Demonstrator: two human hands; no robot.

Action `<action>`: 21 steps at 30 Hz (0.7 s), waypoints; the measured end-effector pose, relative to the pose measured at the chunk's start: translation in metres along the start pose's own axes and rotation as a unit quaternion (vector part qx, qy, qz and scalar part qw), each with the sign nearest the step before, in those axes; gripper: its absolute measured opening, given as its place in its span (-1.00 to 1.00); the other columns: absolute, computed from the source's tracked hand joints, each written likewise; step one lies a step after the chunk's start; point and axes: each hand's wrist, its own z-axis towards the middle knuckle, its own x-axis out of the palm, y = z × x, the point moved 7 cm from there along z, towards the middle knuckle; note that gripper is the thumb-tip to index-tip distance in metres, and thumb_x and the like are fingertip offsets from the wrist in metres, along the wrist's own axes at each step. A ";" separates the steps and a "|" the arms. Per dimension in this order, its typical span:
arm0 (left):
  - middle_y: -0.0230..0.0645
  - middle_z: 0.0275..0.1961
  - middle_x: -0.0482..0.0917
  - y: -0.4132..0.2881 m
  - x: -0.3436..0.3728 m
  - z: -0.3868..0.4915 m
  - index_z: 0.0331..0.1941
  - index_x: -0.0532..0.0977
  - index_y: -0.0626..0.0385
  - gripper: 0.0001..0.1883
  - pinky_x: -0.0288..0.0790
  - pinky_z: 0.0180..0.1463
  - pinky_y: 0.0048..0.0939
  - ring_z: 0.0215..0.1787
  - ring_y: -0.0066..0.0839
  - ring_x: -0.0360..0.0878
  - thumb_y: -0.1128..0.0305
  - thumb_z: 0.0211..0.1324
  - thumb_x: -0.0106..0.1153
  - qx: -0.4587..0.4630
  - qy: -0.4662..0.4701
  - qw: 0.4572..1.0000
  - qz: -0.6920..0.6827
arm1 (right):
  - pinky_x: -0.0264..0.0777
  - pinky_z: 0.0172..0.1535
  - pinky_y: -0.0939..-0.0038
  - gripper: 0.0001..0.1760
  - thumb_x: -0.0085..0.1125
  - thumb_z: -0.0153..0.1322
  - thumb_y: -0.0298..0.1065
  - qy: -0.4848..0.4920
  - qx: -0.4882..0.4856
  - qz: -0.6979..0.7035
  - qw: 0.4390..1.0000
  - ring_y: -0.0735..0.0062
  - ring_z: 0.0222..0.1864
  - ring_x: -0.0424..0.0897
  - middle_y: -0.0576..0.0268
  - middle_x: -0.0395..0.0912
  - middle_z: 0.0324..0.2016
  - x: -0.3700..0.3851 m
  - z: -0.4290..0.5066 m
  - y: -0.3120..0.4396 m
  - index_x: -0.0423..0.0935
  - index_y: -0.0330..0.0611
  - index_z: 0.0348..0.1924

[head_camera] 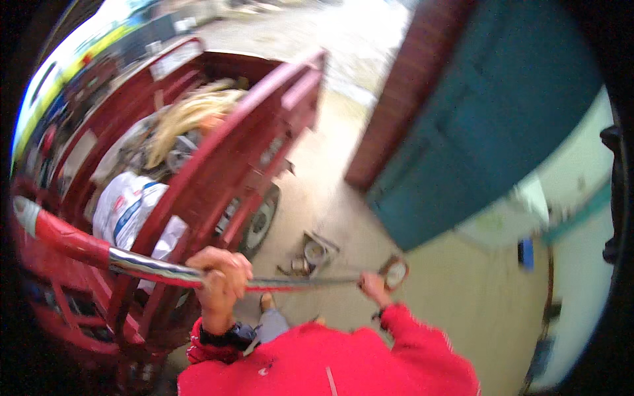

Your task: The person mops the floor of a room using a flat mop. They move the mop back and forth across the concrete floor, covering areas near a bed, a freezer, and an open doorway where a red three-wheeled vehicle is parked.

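A long metal pole (153,267), partly red, runs across in front of my chest. Its thick left end carries a red section and a pale tip, beside the red truck bed (198,198). My left hand (220,279) is wrapped around the shiny middle stretch. Farther along, where the pole looks thin, my right hand (374,288) is closed around it. Just past that hand is a round thing with a reddish rim (395,273); whether it joins the pole, I cannot tell. Blur softens the details.
The truck bed holds a white sack (124,205) and a bundle of yellowish hose or rope (198,109). A truck wheel (261,218) shows below its side. On the floor sits a metal device with a round part (314,252). A large teal door panel (475,119) stands right.
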 end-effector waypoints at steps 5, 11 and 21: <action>-0.44 -0.71 0.29 0.064 0.086 -0.024 -0.28 0.46 0.25 -0.85 0.28 -0.44 -0.38 -0.69 -0.57 0.27 0.44 0.22 -0.09 -0.114 0.123 0.982 -0.083 | 0.42 -0.39 -0.01 -0.83 0.04 0.22 -0.32 -0.004 0.159 -0.053 0.986 -0.12 -0.43 0.56 -0.07 0.57 -0.49 -0.019 -0.093 -0.103 0.58 -0.15 -0.47; -0.21 -0.31 0.64 0.160 0.206 -0.097 -0.27 0.55 0.28 -0.83 0.46 -0.14 -0.48 -0.30 -0.53 0.57 0.56 0.14 -0.03 -0.335 0.353 0.874 -0.009 | 0.46 -0.26 0.05 -0.86 0.22 0.13 -0.41 -0.123 0.385 -0.036 0.914 -0.12 -0.24 0.53 -0.05 0.55 -0.37 -0.041 -0.258 -0.218 0.55 -0.16 -0.43; -0.39 -0.23 0.65 0.181 0.340 -0.179 -0.23 0.56 0.14 -0.81 0.44 -0.07 -0.48 -0.13 -0.61 0.55 0.32 0.12 0.21 -0.274 0.605 0.745 -0.061 | 0.30 -0.40 0.26 -0.76 0.27 0.18 -0.45 -0.426 0.370 0.043 0.825 0.45 -0.47 0.32 0.31 0.26 -0.57 -0.044 -0.417 -0.218 0.31 -0.17 -0.52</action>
